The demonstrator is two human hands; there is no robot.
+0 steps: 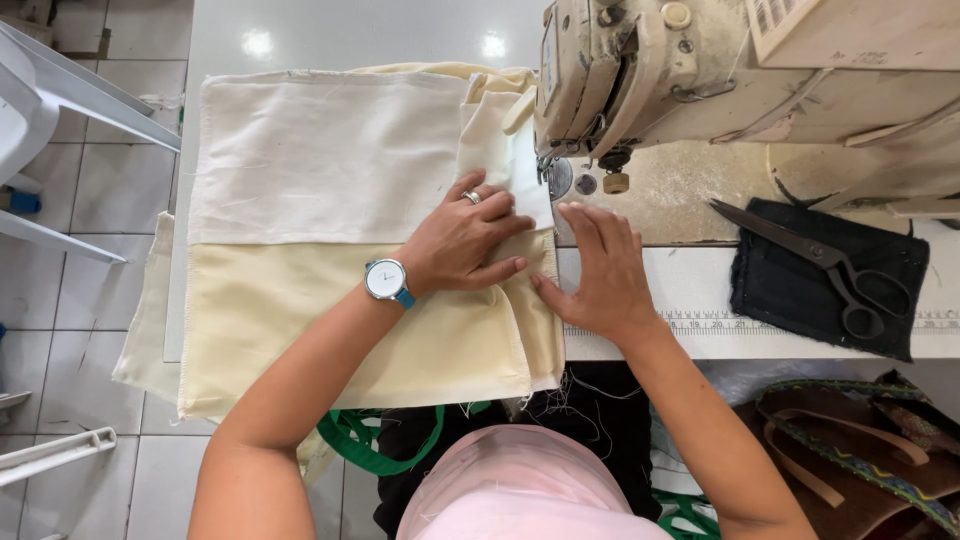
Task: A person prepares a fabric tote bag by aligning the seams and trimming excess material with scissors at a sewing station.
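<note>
Two-tone fabric at the sewing machine, your hands flat on it.
Your left hand [462, 240] presses the cream-and-yellow fabric [330, 230]; your right hand [600, 272] rests at its right edge, near the sewing machine [700, 70]. Scissors [820, 262] lie on a black cloth [790, 295] at right.

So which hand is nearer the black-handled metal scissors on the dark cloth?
Right. The right hand lies flat at the fabric's edge, with bare table between it and the black-handled metal scissors. The left hand presses the cream fabric farther away, beyond the right hand.
</note>
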